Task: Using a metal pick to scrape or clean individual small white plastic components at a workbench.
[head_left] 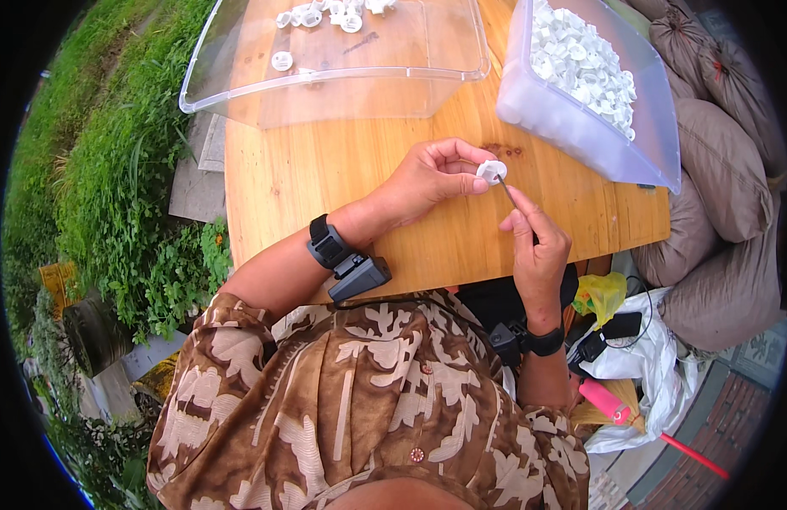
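Between the thumb and fingers of my left hand [440, 177] is a small round white plastic part [492, 172], held above the wooden table [351, 174]. My right hand [536, 236] pinches a thin dark metal tool [505, 189], whose tip touches or enters the part's face; the tip's exact shape is too small to make out. At the far left stands a clear plastic bin [325, 98] with several similar white parts [313, 15] in it. A translucent bin [572, 140] on the far right is heaped with white pieces [580, 64].
Full grey-brown sacks [716, 170] are stacked along the right. Beside my right forearm lie a white plastic bag [657, 374], a yellow bag [601, 293] and a pink cylinder [604, 399]. Green plants [113, 187] grow on the left. Each wrist wears a strapped black device [359, 276].
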